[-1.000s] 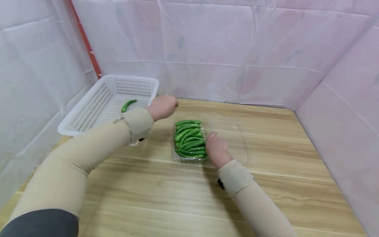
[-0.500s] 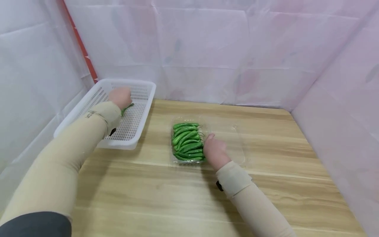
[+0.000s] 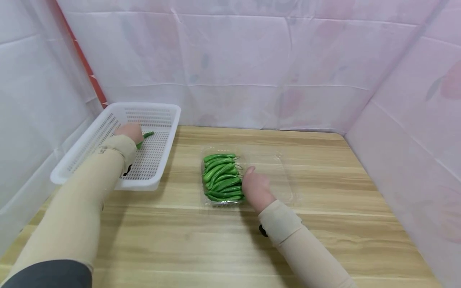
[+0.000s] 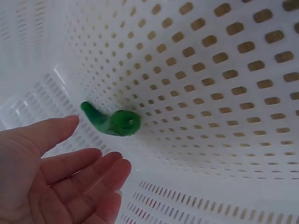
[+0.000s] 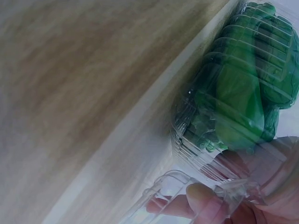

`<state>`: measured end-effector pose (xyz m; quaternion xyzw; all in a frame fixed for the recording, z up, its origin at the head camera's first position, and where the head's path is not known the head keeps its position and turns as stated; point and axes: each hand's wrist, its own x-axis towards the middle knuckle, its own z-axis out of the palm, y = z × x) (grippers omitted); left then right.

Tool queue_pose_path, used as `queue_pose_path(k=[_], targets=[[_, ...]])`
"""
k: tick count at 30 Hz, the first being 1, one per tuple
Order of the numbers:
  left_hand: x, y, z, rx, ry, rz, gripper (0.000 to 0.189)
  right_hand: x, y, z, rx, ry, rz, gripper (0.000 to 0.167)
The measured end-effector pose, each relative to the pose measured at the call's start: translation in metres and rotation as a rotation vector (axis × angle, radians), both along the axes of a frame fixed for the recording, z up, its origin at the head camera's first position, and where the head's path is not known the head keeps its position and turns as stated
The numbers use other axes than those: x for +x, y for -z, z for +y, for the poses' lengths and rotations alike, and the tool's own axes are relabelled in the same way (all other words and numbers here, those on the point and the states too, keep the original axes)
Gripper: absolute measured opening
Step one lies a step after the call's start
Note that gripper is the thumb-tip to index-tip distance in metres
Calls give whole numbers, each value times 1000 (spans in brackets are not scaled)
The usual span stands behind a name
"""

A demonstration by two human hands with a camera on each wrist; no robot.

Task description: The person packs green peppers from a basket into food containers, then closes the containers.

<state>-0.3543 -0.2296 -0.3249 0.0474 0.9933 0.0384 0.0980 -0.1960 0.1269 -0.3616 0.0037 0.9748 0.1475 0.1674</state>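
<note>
In the head view my left hand (image 3: 129, 131) is down inside a white plastic basket (image 3: 167, 152), beside a single green chili pepper (image 3: 148, 135). The left wrist view shows that hand's fingers loosely bent, palm up, with nothing in them and the pepper (image 4: 122, 123) just past the fingertips. My right hand (image 3: 256, 188) grips the clear plastic clamshell box (image 3: 223, 203) at its hinge side. Finger and thumb tips (image 5: 201, 196) are at the plastic edge in the right wrist view. Several green chili peppers (image 3: 223, 176) lie side by side in the box, stems mostly to the right.
The box's clear lid (image 3: 277, 172) lies folded open to the right on the wooden table (image 3: 216, 244). Pale patterned sheeting (image 3: 234, 52) walls the table at the back and both sides. The basket stands in the back left corner.
My left hand has moved left from beside the box into the basket and down close to the pepper. The right hand has stayed at the box. The head view has shifted slightly.
</note>
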Motion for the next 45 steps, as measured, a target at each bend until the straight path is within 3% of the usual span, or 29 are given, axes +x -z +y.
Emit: queue_pose_path(k=[6, 15, 22, 25, 30, 33, 36, 40, 45], targets=[[2, 9, -2, -21, -17, -26, 17, 1, 0, 0, -10, 0, 25, 51], [5, 7, 2, -14, -40, -23, 16, 0, -1, 1, -49, 29, 27, 51], [14, 4, 2, -8, -92, -27, 16, -1, -1, -2, -10, -15, 26, 53], [12, 8, -4, 9, -96, -25, 14, -1, 0, -3, -11, -23, 36, 52], [2, 12, -14, 30, -52, -7, 13, -3, 1, -3, -26, -15, 39, 52], [-3, 5, -16, 31, 6, 22, 13, -5, 2, -3, -44, -3, 36, 52], [-4, -9, -12, 55, 60, 47, 16, -7, 2, -1, -46, 4, 26, 54], [0, -29, 0, 117, 70, 50, 17, -10, 2, 0, -59, 19, 24, 54], [8, -43, 12, 157, 88, 45, 20, -13, 1, 1, -81, 32, 13, 55]])
